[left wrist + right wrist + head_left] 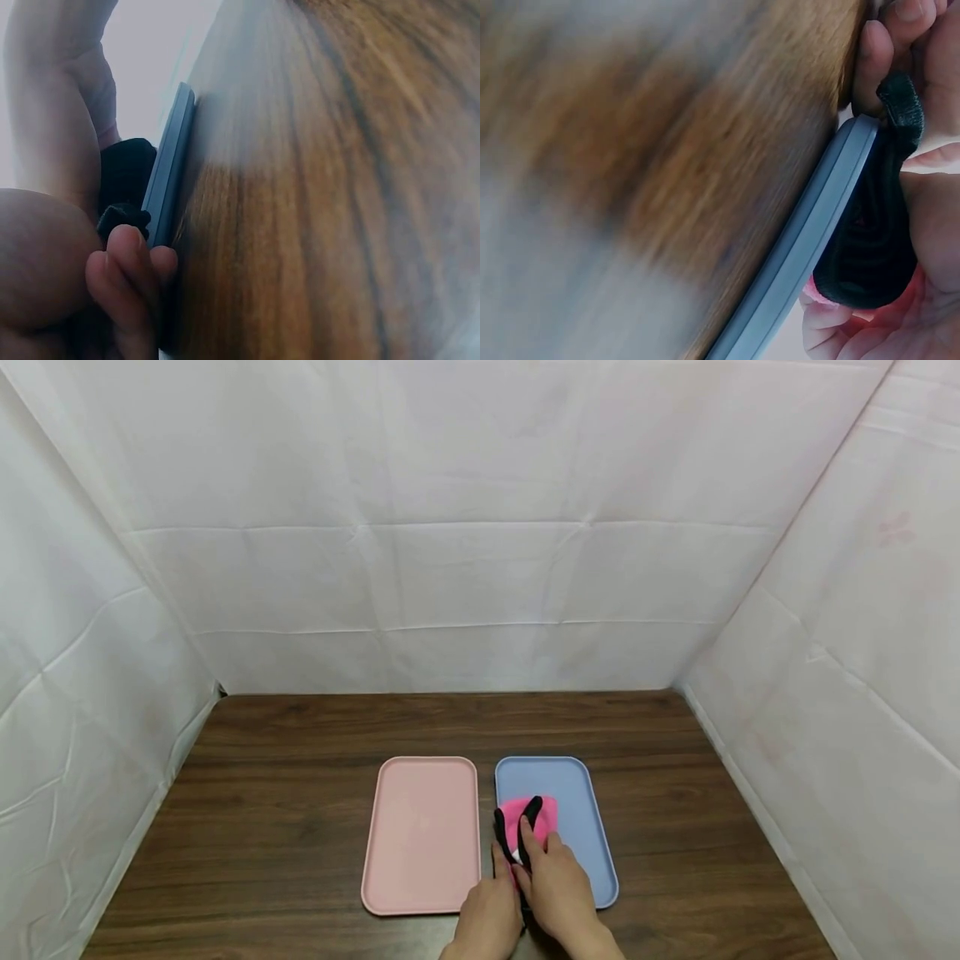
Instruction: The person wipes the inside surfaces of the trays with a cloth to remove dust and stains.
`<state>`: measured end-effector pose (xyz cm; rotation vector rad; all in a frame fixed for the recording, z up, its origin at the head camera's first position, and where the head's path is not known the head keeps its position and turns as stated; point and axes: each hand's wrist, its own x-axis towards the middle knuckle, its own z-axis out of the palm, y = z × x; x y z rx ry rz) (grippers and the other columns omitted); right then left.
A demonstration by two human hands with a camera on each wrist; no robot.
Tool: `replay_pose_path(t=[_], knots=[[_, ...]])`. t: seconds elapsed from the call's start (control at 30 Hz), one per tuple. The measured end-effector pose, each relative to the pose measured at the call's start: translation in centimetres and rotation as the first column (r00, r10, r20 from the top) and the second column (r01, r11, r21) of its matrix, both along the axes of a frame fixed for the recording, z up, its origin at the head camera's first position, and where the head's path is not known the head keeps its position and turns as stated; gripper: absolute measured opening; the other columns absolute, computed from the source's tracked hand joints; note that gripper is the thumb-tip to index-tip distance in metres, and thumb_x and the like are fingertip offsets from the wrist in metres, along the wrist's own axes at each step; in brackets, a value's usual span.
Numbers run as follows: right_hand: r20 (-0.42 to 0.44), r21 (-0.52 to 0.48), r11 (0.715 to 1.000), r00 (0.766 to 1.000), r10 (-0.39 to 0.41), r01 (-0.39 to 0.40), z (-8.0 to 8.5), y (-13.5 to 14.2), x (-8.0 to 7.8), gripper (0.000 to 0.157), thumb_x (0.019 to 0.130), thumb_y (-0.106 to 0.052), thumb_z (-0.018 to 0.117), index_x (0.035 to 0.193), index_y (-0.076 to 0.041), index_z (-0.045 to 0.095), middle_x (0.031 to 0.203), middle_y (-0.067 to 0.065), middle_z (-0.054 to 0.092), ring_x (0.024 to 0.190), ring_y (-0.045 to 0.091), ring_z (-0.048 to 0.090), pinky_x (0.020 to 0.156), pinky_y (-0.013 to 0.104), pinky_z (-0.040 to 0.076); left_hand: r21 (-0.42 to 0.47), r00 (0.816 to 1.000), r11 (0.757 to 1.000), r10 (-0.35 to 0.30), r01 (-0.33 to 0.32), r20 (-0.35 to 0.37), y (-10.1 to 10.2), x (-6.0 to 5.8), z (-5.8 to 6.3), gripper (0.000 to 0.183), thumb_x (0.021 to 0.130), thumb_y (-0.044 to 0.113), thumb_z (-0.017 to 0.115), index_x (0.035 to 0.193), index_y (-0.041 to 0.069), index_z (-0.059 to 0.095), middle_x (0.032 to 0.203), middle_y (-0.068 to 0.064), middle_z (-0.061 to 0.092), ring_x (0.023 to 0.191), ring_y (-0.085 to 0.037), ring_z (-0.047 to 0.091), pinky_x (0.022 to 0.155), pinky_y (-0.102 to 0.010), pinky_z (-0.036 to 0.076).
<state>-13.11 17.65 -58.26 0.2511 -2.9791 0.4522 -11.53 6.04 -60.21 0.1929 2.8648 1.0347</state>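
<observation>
A pink cloth item with black bands point(547, 811) lies over the left side of the blue tray point(573, 781), its near end hanging toward the table's front. My right hand point(558, 889) grips it from the right, index finger along one black band and thumb beside it. On its left edge, my left hand point(486, 914) holds the other black band with the index finger stretched forward. The left wrist view shows curled fingers point(127, 262) by a black tip of the cloth. A black flap point(870, 225) hangs at the tray's rim below my right palm. The item's exact kind is unclear.
A pink tray point(422, 835) lies left of the blue tray, with a narrow gap between them. Both are on a dark wood-grain table point(285, 802). White sheets point(465, 568) hang behind the table and along both sides.
</observation>
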Motion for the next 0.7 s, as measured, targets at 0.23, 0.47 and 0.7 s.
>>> replay_pose_path(t=[0.23,0.47,0.7], knots=[[-0.011,-0.007,1.000,1.000,-0.015,0.014,-0.09,-0.17,0.17,0.062,0.088,-0.025,0.080,0.146,-0.013,0.060,0.091,0.011,0.056,0.071,0.021,0.053,0.057,0.040,0.049,0.005,1.000,1.000,-0.013,0.013,-0.005,-0.14,0.10,0.02,0.064,0.096,0.008,0.065,0.148,-0.019,0.038,0.055,-0.012,0.057,0.046,-0.024,0.058,0.044,-0.037,0.046],[0.005,-0.001,0.999,0.999,-0.041,0.041,-0.10,-0.47,0.31,0.061,0.090,-0.027,0.078,0.146,-0.012,0.060,0.093,0.013,0.056,0.073,0.024,0.055,0.053,0.041,0.049,0.007,1.000,1.000,-0.012,0.012,-0.005,-0.27,0.23,0.02,0.062,0.099,0.011,0.063,0.149,-0.017,0.039,0.055,-0.012,0.057,0.046,-0.024,0.059,0.043,-0.037,0.046],[0.042,0.025,0.997,0.997,-0.068,0.067,0.00,-0.82,-0.14,0.060,0.092,-0.026,0.076,0.147,-0.012,0.058,0.098,0.017,0.057,0.074,0.027,0.057,0.051,0.042,0.049,0.002,0.998,0.999,-0.043,0.043,-0.050,-0.52,0.27,0.00,0.059,0.101,0.010,0.059,0.149,-0.018,0.038,0.053,-0.007,0.054,0.044,-0.019,0.055,0.042,-0.034,0.042]])
